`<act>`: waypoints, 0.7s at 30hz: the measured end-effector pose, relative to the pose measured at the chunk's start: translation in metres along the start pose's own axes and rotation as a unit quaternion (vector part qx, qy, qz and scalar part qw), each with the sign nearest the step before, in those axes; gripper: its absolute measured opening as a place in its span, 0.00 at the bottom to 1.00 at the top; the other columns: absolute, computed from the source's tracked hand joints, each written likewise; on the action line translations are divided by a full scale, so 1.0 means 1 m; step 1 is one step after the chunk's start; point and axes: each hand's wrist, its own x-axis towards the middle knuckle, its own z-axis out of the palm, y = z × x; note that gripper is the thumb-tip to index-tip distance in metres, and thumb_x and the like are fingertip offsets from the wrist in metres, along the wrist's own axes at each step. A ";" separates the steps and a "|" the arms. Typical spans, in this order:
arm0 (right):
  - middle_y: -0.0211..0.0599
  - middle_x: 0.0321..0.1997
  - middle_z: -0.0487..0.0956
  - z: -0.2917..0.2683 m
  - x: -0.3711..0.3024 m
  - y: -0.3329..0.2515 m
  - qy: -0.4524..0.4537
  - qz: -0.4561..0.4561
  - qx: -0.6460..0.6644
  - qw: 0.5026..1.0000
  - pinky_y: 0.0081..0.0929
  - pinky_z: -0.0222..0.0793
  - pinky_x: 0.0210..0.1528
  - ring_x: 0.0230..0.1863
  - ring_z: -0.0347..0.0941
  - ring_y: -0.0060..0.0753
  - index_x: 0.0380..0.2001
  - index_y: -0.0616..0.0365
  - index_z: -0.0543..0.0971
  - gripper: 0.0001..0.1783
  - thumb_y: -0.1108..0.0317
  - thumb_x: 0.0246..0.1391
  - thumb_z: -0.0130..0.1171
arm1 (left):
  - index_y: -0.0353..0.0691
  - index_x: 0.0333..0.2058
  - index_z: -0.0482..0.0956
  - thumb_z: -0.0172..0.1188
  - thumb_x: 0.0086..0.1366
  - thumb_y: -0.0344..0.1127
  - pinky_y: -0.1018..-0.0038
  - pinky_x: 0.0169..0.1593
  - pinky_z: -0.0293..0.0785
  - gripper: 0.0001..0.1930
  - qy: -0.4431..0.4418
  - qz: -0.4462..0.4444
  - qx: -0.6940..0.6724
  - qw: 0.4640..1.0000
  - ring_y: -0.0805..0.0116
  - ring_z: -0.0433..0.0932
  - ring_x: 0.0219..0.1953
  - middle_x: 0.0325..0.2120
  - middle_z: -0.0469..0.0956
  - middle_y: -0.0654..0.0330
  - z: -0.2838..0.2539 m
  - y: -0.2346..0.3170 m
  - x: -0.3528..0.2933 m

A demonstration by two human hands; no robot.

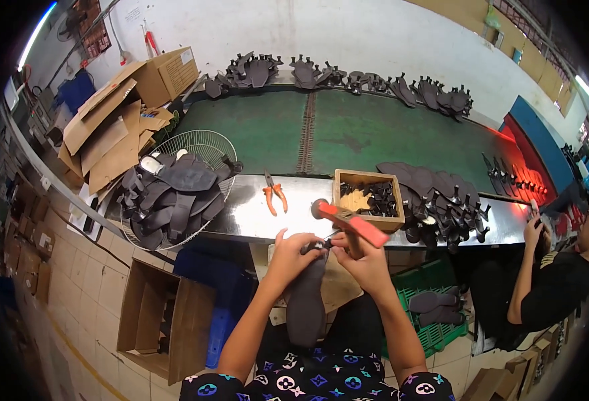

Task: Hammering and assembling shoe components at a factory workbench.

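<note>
A dark grey shoe sole (pixel 306 294) lies lengthwise in front of me, its narrow end up at my fingers and its broad end toward my lap. My left hand (pixel 296 257) is closed on the narrow end, where a small dark piece sticks out. My right hand (pixel 361 260) grips a hammer (pixel 358 226) with a red head and a wooden handle. Its fingertips also meet the sole's narrow end, and what they pinch there is too small to make out. Just beyond the hammer is a wooden box (pixel 368 175) of small black parts and yellowish pieces.
Orange-handled pliers (pixel 274 194) lie on the metal ledge, beside a wire basket (pixel 222 142) heaped with soles. More heeled soles (pixel 435 187) line the right. Behind runs a green conveyor belt (pixel 254 123). A cardboard box (pixel 194 321) and green crate (pixel 435 341) flank me; a co-worker (pixel 555 287) sits right.
</note>
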 end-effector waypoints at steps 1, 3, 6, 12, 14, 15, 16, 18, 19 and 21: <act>0.38 0.44 0.83 -0.001 0.004 0.016 -0.011 -0.003 -0.004 1.000 0.22 0.76 0.46 0.44 0.80 0.25 0.46 0.68 0.80 0.15 0.78 0.54 0.65 | 0.40 0.42 0.83 0.72 0.54 0.43 0.55 0.65 0.57 0.19 0.002 0.002 -0.004 1.000 0.59 0.79 0.47 0.43 0.83 0.58 0.001 0.000 -0.001; 0.39 0.43 0.85 0.002 0.005 0.032 -0.030 -0.004 -0.007 1.000 0.24 0.77 0.48 0.45 0.82 0.27 0.47 0.67 0.80 0.16 0.75 0.54 0.66 | 0.42 0.38 0.85 0.71 0.54 0.42 0.52 0.67 0.51 0.15 0.045 0.021 -0.031 0.998 0.65 0.80 0.45 0.38 0.84 0.61 -0.002 0.003 -0.014; 0.44 0.43 0.85 0.004 0.001 0.039 -0.082 0.021 -0.003 0.996 0.25 0.77 0.47 0.44 0.83 0.29 0.48 0.69 0.79 0.17 0.75 0.55 0.65 | 0.42 0.37 0.86 0.71 0.53 0.40 0.54 0.67 0.52 0.13 0.061 0.002 -0.025 0.998 0.65 0.81 0.43 0.38 0.84 0.61 -0.003 0.006 -0.029; 0.45 0.42 0.83 0.014 0.000 0.016 -0.113 -0.022 -0.064 0.991 0.27 0.76 0.44 0.41 0.82 0.38 0.44 0.67 0.80 0.14 0.77 0.52 0.63 | 0.43 0.37 0.86 0.72 0.52 0.40 0.55 0.66 0.53 0.14 0.089 -0.011 0.000 0.996 0.65 0.80 0.45 0.38 0.84 0.61 0.000 0.006 -0.042; 0.46 0.43 0.82 0.013 0.001 0.012 -0.125 -0.053 -0.098 0.986 0.28 0.76 0.43 0.41 0.81 0.41 0.43 0.67 0.80 0.14 0.77 0.51 0.64 | 0.43 0.37 0.86 0.72 0.52 0.40 0.55 0.65 0.53 0.14 0.091 -0.014 -0.002 0.996 0.66 0.80 0.46 0.39 0.83 0.61 -0.001 0.006 -0.043; 0.46 0.43 0.82 0.010 0.001 0.009 -0.140 -0.096 -0.146 0.975 0.28 0.75 0.44 0.41 0.81 0.41 0.42 0.68 0.80 0.14 0.77 0.51 0.65 | 0.43 0.37 0.86 0.73 0.51 0.40 0.55 0.66 0.52 0.14 0.091 -0.008 0.005 0.996 0.66 0.80 0.46 0.39 0.83 0.61 -0.002 0.006 -0.044; 0.47 0.43 0.82 0.008 0.001 0.006 -0.153 -0.139 -0.194 0.959 0.29 0.75 0.45 0.41 0.81 0.41 0.41 0.70 0.79 0.14 0.77 0.50 0.65 | 0.43 0.36 0.86 0.73 0.51 0.40 0.54 0.66 0.52 0.15 0.092 -0.002 0.012 0.996 0.67 0.80 0.47 0.40 0.83 0.61 -0.002 0.007 -0.044; 0.47 0.43 0.81 0.008 -0.003 -0.001 -0.155 -0.126 -0.194 0.960 0.30 0.74 0.44 0.41 0.80 0.45 0.41 0.68 0.80 0.14 0.78 0.49 0.66 | 0.43 0.36 0.86 0.73 0.51 0.39 0.54 0.66 0.51 0.14 0.071 0.003 0.014 0.997 0.66 0.79 0.47 0.40 0.83 0.61 -0.007 0.010 -0.042; 0.47 0.44 0.80 0.007 -0.005 -0.003 -0.159 -0.113 -0.193 0.962 0.32 0.74 0.43 0.41 0.78 0.49 0.40 0.66 0.80 0.14 0.78 0.47 0.66 | 0.42 0.36 0.85 0.73 0.51 0.39 0.53 0.66 0.50 0.14 0.049 0.006 0.017 0.999 0.65 0.79 0.48 0.40 0.83 0.60 -0.009 0.012 -0.042; 0.46 0.43 0.80 0.010 -0.006 -0.008 -0.156 -0.107 -0.222 0.956 0.32 0.74 0.43 0.41 0.79 0.49 0.41 0.65 0.80 0.15 0.78 0.47 0.65 | 0.42 0.36 0.85 0.73 0.51 0.38 0.56 0.64 0.54 0.14 0.061 0.014 -0.029 0.998 0.64 0.79 0.46 0.39 0.83 0.60 -0.009 0.015 -0.037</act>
